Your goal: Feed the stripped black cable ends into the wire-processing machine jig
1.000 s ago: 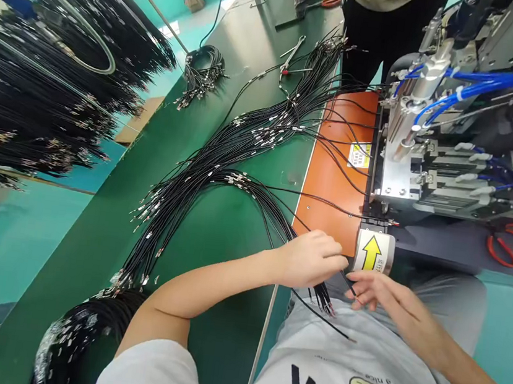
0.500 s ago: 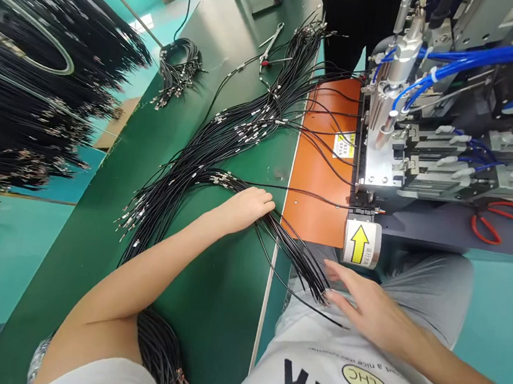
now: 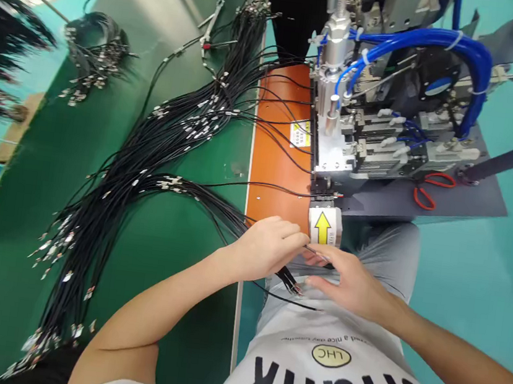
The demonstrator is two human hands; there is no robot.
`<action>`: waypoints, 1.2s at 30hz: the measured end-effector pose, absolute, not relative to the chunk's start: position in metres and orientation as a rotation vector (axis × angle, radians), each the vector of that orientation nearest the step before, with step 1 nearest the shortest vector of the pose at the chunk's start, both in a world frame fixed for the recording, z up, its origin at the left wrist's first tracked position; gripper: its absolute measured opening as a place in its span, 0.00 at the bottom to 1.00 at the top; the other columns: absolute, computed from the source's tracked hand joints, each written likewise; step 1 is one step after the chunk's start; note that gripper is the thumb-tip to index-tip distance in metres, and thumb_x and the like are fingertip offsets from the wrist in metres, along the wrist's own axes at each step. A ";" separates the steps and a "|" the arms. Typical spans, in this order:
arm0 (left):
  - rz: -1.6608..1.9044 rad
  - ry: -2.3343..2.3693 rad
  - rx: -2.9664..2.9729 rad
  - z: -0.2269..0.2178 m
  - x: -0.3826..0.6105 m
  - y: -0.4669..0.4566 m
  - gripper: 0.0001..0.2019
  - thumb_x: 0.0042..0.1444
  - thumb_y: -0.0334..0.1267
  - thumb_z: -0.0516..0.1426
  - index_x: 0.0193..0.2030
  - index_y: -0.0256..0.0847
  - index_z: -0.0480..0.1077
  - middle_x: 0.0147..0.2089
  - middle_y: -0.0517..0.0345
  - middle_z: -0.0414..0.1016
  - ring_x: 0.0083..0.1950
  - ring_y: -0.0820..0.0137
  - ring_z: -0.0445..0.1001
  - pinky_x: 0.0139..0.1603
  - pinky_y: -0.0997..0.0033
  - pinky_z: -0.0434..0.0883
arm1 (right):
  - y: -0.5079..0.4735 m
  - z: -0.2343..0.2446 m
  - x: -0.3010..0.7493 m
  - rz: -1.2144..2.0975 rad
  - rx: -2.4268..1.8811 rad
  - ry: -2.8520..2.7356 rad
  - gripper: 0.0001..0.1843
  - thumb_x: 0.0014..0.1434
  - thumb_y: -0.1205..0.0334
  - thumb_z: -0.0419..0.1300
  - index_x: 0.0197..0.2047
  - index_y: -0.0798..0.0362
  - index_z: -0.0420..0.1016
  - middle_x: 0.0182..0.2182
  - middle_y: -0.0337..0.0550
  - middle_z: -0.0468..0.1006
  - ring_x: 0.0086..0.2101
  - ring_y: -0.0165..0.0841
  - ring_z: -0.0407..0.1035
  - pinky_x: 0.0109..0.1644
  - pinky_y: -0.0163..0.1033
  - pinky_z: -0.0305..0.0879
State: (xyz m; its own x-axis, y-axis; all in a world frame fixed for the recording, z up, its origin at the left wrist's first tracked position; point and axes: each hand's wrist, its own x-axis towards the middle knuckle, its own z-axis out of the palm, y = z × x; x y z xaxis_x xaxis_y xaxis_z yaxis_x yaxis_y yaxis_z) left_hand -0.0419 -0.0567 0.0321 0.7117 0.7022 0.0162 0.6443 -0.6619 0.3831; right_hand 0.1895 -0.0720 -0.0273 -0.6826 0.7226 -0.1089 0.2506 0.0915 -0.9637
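Two hands meet below the arrow label [image 3: 323, 226]: left hand [image 3: 264, 249] pinches one black wire [image 3: 312, 250], right hand [image 3: 351, 285] lies loosely open on it; wire bundle [image 3: 217, 209] and orange plate [image 3: 274, 157] crowd close.

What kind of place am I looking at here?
Most likely a wire-harness assembly shop: black cables with metal terminals cover a green bench, beside a machine with blue air hoses.
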 end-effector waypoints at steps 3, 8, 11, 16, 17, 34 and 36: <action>0.389 1.169 2.401 0.016 -0.033 -0.054 0.11 0.70 0.35 0.46 0.51 0.38 0.67 0.37 0.54 0.76 0.36 0.71 0.74 0.36 0.72 0.68 | -0.061 -0.025 0.201 1.625 -1.068 -1.694 0.22 0.60 0.60 0.66 0.57 0.48 0.70 0.44 0.45 0.81 0.40 0.36 0.77 0.48 0.47 0.76; 0.447 1.297 2.267 0.006 -0.030 -0.058 0.10 0.69 0.35 0.49 0.52 0.39 0.68 0.42 0.53 0.79 0.39 0.70 0.78 0.38 0.72 0.71 | -0.049 -0.020 0.198 1.523 -1.125 -1.551 0.19 0.58 0.59 0.67 0.53 0.49 0.74 0.39 0.42 0.81 0.36 0.33 0.76 0.45 0.42 0.75; 0.401 1.325 2.293 0.009 -0.028 -0.063 0.10 0.69 0.35 0.49 0.52 0.39 0.68 0.41 0.53 0.80 0.38 0.69 0.78 0.37 0.71 0.71 | -0.043 -0.017 0.191 1.383 -1.088 -1.604 0.14 0.59 0.61 0.67 0.49 0.48 0.76 0.38 0.41 0.81 0.36 0.33 0.75 0.43 0.40 0.74; 0.389 1.359 2.292 0.019 -0.019 -0.064 0.09 0.67 0.36 0.52 0.52 0.40 0.68 0.42 0.54 0.78 0.37 0.69 0.75 0.39 0.68 0.70 | -0.038 -0.009 0.189 1.130 -0.991 -1.805 0.05 0.65 0.64 0.60 0.38 0.49 0.77 0.32 0.39 0.80 0.32 0.31 0.72 0.39 0.39 0.69; 0.424 1.358 2.265 0.020 -0.016 -0.063 0.09 0.67 0.36 0.53 0.52 0.40 0.67 0.42 0.53 0.78 0.39 0.69 0.75 0.40 0.68 0.70 | -0.038 -0.007 0.190 1.122 -0.984 -1.821 0.05 0.65 0.65 0.60 0.37 0.49 0.77 0.32 0.38 0.79 0.32 0.31 0.71 0.39 0.38 0.68; 0.804 1.388 1.954 0.017 -0.010 -0.068 0.07 0.64 0.32 0.56 0.48 0.40 0.72 0.38 0.57 0.79 0.35 0.75 0.77 0.39 0.77 0.73 | -0.020 -0.013 0.192 2.010 -0.897 -1.074 0.09 0.56 0.59 0.70 0.36 0.52 0.76 0.27 0.35 0.76 0.26 0.25 0.70 0.34 0.33 0.71; 0.811 1.394 1.960 0.016 -0.009 -0.069 0.07 0.64 0.32 0.56 0.47 0.40 0.72 0.38 0.57 0.79 0.34 0.75 0.77 0.38 0.78 0.73 | -0.021 -0.016 0.189 2.025 -0.899 -1.071 0.10 0.55 0.60 0.71 0.36 0.53 0.76 0.27 0.34 0.76 0.26 0.25 0.71 0.34 0.33 0.71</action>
State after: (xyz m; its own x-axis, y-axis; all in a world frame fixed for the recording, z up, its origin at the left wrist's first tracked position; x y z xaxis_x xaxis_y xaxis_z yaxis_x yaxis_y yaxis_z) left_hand -0.0094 -0.0692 0.0165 0.2641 0.9545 0.1384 0.5918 -0.2737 0.7582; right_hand 0.1891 -0.0210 -0.0156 -0.5397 0.8007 -0.2600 -0.2360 -0.4403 -0.8663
